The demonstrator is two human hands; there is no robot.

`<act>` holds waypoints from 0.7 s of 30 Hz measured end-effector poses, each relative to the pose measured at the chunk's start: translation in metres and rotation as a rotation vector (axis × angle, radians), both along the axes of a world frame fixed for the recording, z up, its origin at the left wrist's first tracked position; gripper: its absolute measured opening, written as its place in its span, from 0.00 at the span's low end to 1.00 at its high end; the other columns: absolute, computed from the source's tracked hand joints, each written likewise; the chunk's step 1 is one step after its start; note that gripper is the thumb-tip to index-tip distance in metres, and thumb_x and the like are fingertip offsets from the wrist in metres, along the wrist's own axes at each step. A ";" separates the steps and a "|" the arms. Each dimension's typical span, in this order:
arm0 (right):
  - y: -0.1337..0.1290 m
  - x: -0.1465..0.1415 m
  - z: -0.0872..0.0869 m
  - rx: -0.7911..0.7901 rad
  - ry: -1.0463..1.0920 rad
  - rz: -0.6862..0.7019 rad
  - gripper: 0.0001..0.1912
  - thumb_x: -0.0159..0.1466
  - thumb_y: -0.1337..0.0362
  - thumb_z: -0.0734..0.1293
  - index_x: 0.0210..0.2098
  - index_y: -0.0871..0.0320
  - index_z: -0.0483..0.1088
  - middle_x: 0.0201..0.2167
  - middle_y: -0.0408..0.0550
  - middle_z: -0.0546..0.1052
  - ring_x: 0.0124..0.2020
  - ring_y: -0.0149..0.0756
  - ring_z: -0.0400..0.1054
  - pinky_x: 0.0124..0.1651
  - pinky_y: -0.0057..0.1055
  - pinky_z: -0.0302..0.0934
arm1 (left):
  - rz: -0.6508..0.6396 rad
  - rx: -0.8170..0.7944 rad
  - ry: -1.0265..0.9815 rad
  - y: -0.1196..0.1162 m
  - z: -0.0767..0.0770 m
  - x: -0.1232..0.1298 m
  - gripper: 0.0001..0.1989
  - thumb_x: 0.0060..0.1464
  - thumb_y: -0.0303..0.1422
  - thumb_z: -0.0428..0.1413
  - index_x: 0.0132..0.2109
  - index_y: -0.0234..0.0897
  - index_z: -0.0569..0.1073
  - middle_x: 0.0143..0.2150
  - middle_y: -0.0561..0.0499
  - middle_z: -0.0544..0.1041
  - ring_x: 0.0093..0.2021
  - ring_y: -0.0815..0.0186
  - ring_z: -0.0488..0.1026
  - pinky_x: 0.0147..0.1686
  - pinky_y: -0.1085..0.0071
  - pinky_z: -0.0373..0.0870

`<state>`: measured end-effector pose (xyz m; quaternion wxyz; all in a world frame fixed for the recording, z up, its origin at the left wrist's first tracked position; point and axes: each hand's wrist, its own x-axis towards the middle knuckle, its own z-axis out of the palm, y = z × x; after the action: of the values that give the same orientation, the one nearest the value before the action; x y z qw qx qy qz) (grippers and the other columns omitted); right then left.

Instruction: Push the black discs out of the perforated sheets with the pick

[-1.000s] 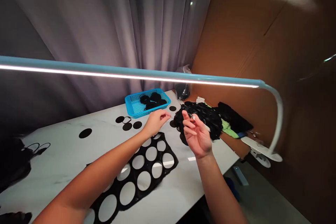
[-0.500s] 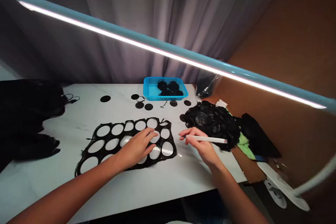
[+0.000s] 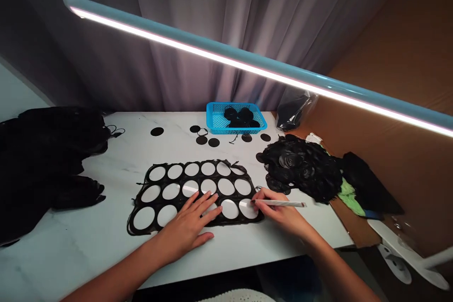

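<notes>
A black sheet [image 3: 179, 202] with rows of round cut-out holes lies flat on the white marbled table [image 3: 88, 240]. My left hand [image 3: 193, 219] rests on its near middle part, fingers spread. In my right hand [image 3: 278, 207] is a slim white pen-like tool [image 3: 288, 203], pinched between the fingers and pointing left. Its tip is at the sheet's near right hole; I cannot make out whether it touches. Right of the sheet sits a heap of black round pieces [image 3: 304, 167].
A blue basket [image 3: 208, 125] holding black discs stands at the back, with several loose discs [image 3: 213, 142] before it. Black material [image 3: 53, 165] is piled on the left. A lit lamp bar [image 3: 212, 49] crosses overhead; a clear bag [image 3: 295, 108] stands back right.
The sheet now lies straighter. My left hand has settled flat toward its near side, and my right hand has brought the tool down to the sheet's right edge. The view has shifted left.
</notes>
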<state>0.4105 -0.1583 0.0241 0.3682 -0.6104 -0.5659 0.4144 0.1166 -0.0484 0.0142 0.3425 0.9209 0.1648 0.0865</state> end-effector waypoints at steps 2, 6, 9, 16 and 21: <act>0.002 -0.013 0.001 0.010 0.052 -0.058 0.10 0.66 0.61 0.64 0.31 0.56 0.72 0.35 0.46 0.77 0.32 0.35 0.67 0.34 0.29 0.55 | -0.024 -0.021 -0.012 -0.006 -0.004 0.000 0.30 0.59 0.33 0.59 0.66 0.54 0.60 0.70 0.49 0.57 0.70 0.49 0.49 0.66 0.43 0.40; 0.011 -0.043 -0.006 0.051 0.049 0.058 0.08 0.64 0.64 0.66 0.28 0.57 0.69 0.37 0.47 0.77 0.35 0.35 0.69 0.37 0.30 0.59 | -0.033 0.091 0.011 -0.013 -0.015 0.000 0.32 0.58 0.33 0.59 0.66 0.54 0.60 0.71 0.48 0.54 0.70 0.47 0.46 0.65 0.41 0.42; 0.012 -0.054 -0.015 0.095 -0.010 0.128 0.07 0.63 0.67 0.66 0.27 0.56 0.67 0.38 0.47 0.77 0.37 0.35 0.70 0.39 0.30 0.60 | -0.047 0.257 0.026 -0.017 -0.019 -0.001 0.30 0.59 0.34 0.58 0.66 0.52 0.59 0.71 0.47 0.52 0.71 0.46 0.45 0.64 0.39 0.45; 0.010 -0.057 -0.019 0.096 -0.108 0.136 0.11 0.61 0.69 0.67 0.25 0.56 0.62 0.38 0.45 0.75 0.38 0.35 0.69 0.40 0.31 0.61 | -0.069 0.451 0.106 -0.022 -0.021 -0.002 0.30 0.59 0.38 0.58 0.66 0.49 0.59 0.72 0.44 0.51 0.70 0.42 0.43 0.62 0.38 0.51; 0.010 -0.061 -0.017 0.111 -0.184 0.158 0.10 0.61 0.70 0.67 0.26 0.56 0.62 0.37 0.45 0.74 0.37 0.35 0.68 0.38 0.30 0.61 | -0.065 0.460 0.093 -0.022 -0.026 -0.002 0.30 0.59 0.39 0.58 0.66 0.49 0.60 0.72 0.45 0.50 0.71 0.42 0.42 0.62 0.38 0.51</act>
<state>0.3493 -0.1488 0.0067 0.3144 -0.5780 -0.6655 0.3523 0.1144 -0.0708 -0.0114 0.1183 0.9825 0.1267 0.0681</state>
